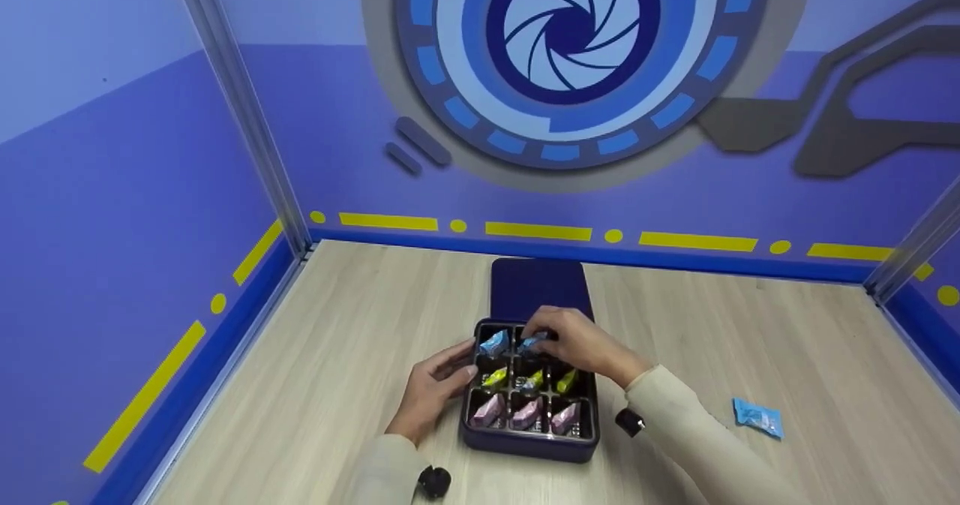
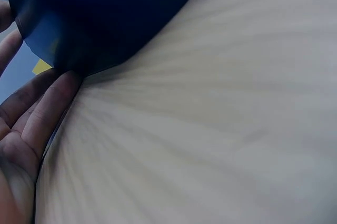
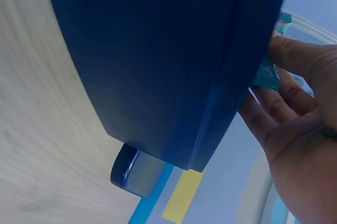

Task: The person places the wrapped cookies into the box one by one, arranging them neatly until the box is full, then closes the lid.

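Note:
A dark blue box [image 1: 532,449] divided into small compartments stands on the table. My left hand [image 1: 431,392] rests along its left side; in the left wrist view, the extended fingers [image 2: 50,108] touch the box's wall [image 2: 105,18]. Over the back middle compartment, my right hand [image 1: 577,340] pinches a blue-wrapped candy [image 1: 531,342], whose wrapper [image 3: 267,76] shows between thumb and fingers in the right wrist view. Another blue candy [image 1: 493,343] lies in the back left compartment. Yellow candies [image 1: 495,378] fill the middle row, pink ones [image 1: 526,414] the front row. My right hand hides the back right compartment.
Behind the box lies its dark blue lid [image 1: 540,287], near the back wall. One loose blue candy [image 1: 757,418] is on the table to the right, beyond my right forearm. Blue panels [image 1: 135,227] border the table at the left, back and right.

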`<state>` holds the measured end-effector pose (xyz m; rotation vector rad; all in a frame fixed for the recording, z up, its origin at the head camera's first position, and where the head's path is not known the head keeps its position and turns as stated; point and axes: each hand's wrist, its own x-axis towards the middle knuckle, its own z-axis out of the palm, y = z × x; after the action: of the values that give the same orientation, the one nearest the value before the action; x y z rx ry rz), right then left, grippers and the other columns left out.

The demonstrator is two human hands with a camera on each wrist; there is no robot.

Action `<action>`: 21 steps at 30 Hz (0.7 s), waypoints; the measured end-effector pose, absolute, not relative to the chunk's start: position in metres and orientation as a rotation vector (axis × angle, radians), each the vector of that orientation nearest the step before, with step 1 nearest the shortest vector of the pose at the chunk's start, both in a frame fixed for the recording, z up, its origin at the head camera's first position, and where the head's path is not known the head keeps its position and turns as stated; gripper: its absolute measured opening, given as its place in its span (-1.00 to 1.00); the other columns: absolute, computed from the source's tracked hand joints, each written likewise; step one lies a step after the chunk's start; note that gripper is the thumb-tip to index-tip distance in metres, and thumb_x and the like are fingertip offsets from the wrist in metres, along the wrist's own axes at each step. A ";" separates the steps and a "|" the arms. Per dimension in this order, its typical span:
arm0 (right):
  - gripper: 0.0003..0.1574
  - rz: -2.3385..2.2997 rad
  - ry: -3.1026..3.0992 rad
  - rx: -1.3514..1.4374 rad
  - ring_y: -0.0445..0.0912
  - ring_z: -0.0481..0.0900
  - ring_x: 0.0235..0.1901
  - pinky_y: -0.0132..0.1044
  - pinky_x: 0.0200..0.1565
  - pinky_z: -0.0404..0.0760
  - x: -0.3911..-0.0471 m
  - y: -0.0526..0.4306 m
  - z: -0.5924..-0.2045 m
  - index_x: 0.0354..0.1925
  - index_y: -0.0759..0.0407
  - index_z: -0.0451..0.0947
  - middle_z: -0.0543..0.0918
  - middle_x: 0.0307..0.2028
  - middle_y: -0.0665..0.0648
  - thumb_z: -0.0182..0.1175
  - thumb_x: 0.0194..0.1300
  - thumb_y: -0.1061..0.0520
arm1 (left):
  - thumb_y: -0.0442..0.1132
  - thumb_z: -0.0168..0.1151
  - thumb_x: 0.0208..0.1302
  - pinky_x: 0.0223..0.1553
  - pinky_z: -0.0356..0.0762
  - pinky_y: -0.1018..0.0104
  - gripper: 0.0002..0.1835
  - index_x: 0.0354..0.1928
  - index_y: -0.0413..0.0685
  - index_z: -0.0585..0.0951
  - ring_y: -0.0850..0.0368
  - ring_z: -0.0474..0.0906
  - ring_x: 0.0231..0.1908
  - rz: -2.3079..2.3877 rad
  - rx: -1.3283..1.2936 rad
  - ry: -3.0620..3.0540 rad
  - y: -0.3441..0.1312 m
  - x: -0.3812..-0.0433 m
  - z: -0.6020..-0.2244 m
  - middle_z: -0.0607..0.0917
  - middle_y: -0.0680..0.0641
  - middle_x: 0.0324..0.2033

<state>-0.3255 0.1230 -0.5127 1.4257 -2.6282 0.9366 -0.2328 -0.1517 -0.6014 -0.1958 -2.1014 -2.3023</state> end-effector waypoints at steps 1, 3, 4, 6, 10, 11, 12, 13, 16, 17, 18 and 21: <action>-0.80 0.940 -2.633 1.425 -0.04 0.72 -0.06 -0.10 0.02 0.74 -0.326 0.123 -0.513 -0.04 0.21 0.76 0.75 -0.10 0.05 0.44 0.37 0.32 | -0.28 0.40 0.46 0.10 0.69 0.24 -0.46 0.44 -0.14 0.58 -0.07 0.64 0.22 -2.311 -0.203 -2.093 -0.152 -0.233 -0.601 0.60 -0.22 0.35; -0.80 0.937 -2.632 1.427 -0.05 0.72 -0.06 -0.10 0.02 0.74 -0.326 0.123 -0.514 -0.04 0.21 0.76 0.75 -0.11 0.05 0.44 0.37 0.33 | -0.29 0.40 0.46 0.10 0.69 0.23 -0.46 0.44 -0.16 0.57 -0.08 0.63 0.23 -2.328 -0.206 -2.078 -0.151 -0.233 -0.602 0.60 -0.23 0.35; -0.80 0.939 -2.634 1.426 -0.05 0.72 -0.06 -0.10 0.02 0.74 -0.326 0.123 -0.514 -0.04 0.21 0.76 0.75 -0.11 0.04 0.44 0.37 0.32 | -0.30 0.40 0.46 0.10 0.69 0.23 -0.45 0.44 -0.16 0.57 -0.09 0.63 0.23 -2.336 -0.205 -2.072 -0.151 -0.233 -0.602 0.59 -0.24 0.35; -0.79 0.935 -2.630 1.425 -0.05 0.72 -0.06 -0.10 0.03 0.74 -0.326 0.123 -0.516 -0.04 0.21 0.76 0.75 -0.11 0.04 0.44 0.36 0.33 | -0.29 0.40 0.46 0.09 0.70 0.21 -0.45 0.44 -0.16 0.57 -0.09 0.63 0.22 -2.345 -0.195 -2.066 -0.151 -0.233 -0.602 0.60 -0.24 0.34; -0.80 0.926 -2.611 1.429 -0.04 0.72 -0.07 -0.09 0.01 0.74 -0.327 0.122 -0.517 -0.06 0.22 0.76 0.75 -0.12 0.05 0.45 0.35 0.35 | -0.30 0.41 0.46 0.09 0.70 0.19 -0.46 0.43 -0.16 0.58 -0.08 0.64 0.21 -2.350 -0.182 -2.061 -0.151 -0.232 -0.602 0.60 -0.23 0.35; -0.80 0.921 -2.607 1.432 -0.04 0.73 -0.07 -0.10 0.01 0.74 -0.327 0.122 -0.517 -0.06 0.23 0.76 0.75 -0.12 0.05 0.45 0.34 0.35 | -0.30 0.41 0.45 0.10 0.70 0.19 -0.46 0.43 -0.16 0.58 -0.08 0.64 0.21 -2.349 -0.179 -2.062 -0.151 -0.232 -0.602 0.60 -0.23 0.35; -0.80 0.915 -2.605 1.433 -0.03 0.73 -0.07 -0.10 0.01 0.74 -0.327 0.122 -0.517 -0.06 0.23 0.76 0.75 -0.13 0.05 0.45 0.34 0.35 | -0.31 0.41 0.45 0.10 0.70 0.19 -0.46 0.43 -0.16 0.58 -0.08 0.64 0.21 -2.351 -0.177 -2.061 -0.151 -0.232 -0.602 0.59 -0.23 0.35; -0.80 0.908 -2.602 1.435 -0.03 0.73 -0.08 -0.10 0.00 0.74 -0.326 0.122 -0.517 -0.07 0.24 0.76 0.75 -0.13 0.06 0.45 0.34 0.35 | -0.31 0.41 0.45 0.11 0.70 0.20 -0.46 0.43 -0.16 0.58 -0.08 0.64 0.22 -2.350 -0.179 -2.060 -0.151 -0.232 -0.602 0.59 -0.23 0.36; -0.79 0.883 -2.592 1.436 -0.02 0.73 -0.08 -0.10 -0.01 0.75 -0.326 0.121 -0.517 -0.07 0.24 0.76 0.75 -0.13 0.06 0.45 0.33 0.37 | -0.31 0.40 0.45 0.11 0.70 0.20 -0.46 0.44 -0.16 0.58 -0.09 0.64 0.22 -2.352 -0.178 -2.059 -0.151 -0.232 -0.601 0.59 -0.23 0.36; -0.79 0.880 -2.593 1.434 -0.02 0.73 -0.08 -0.10 -0.01 0.75 -0.326 0.121 -0.517 -0.07 0.24 0.76 0.75 -0.13 0.07 0.45 0.33 0.37 | -0.30 0.41 0.45 0.11 0.70 0.19 -0.46 0.43 -0.16 0.58 -0.09 0.64 0.22 -2.353 -0.177 -2.059 -0.151 -0.232 -0.601 0.59 -0.23 0.36; -0.78 0.880 -2.592 1.433 -0.02 0.74 -0.09 -0.10 -0.02 0.75 -0.326 0.121 -0.517 -0.07 0.24 0.75 0.75 -0.13 0.07 0.45 0.33 0.38 | -0.30 0.41 0.45 0.11 0.70 0.19 -0.46 0.43 -0.16 0.58 -0.09 0.64 0.22 -2.352 -0.176 -2.060 -0.151 -0.233 -0.601 0.60 -0.23 0.35; -0.76 0.898 -2.587 1.434 -0.02 0.75 -0.11 -0.09 -0.04 0.76 -0.326 0.120 -0.518 -0.07 0.24 0.75 0.75 -0.13 0.08 0.44 0.32 0.41 | -0.30 0.41 0.45 0.10 0.70 0.19 -0.46 0.43 -0.16 0.58 -0.10 0.64 0.21 -2.349 -0.175 -2.063 -0.151 -0.233 -0.601 0.61 -0.23 0.35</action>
<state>-0.3257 0.1202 -0.5179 1.4337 -2.5873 0.8978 -0.2331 -0.1511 -0.6014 -0.1748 -2.0633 -2.3486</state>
